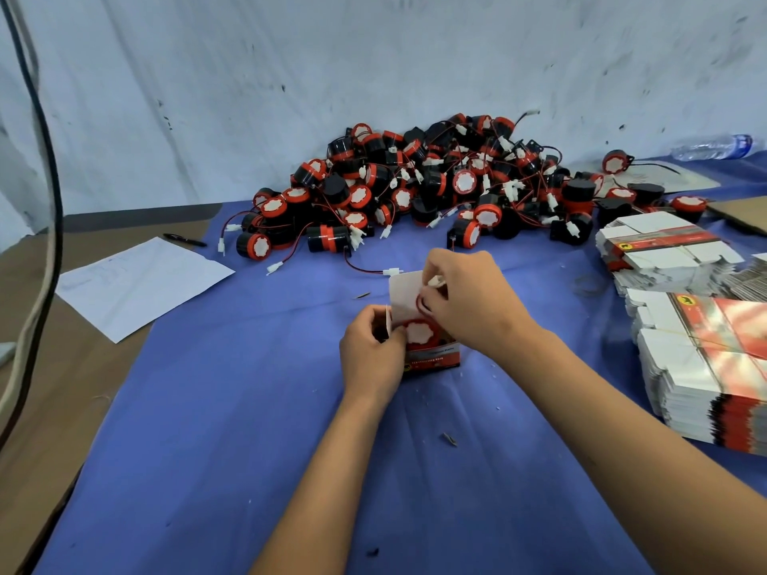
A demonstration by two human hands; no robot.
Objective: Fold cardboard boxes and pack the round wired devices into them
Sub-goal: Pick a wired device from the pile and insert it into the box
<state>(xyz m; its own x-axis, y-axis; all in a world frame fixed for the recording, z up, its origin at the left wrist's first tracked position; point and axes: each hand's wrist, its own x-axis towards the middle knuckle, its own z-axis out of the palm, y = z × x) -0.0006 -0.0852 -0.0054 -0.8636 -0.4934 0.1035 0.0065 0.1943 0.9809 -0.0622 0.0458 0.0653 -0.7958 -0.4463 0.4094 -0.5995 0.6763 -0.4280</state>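
Mid-cloth, both hands (pixel 375 346) (pixel 465 300) hold the box (pixel 431 359), blue cloth (pixel 249 408) around.

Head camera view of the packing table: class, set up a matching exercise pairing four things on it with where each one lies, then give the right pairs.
Things:
1. Heap of round black-and-red wired devices
2. White sheet of paper
3. Stacks of flat printed cardboard boxes
4. Clear plastic water bottle

Places:
A. Near right edge of the blue cloth
B. Far right, lying by the wall
C. Left, partly off the blue cloth
D. Back centre, against the wall

Pairs: 1-D, 2-C, 3-A, 4-B
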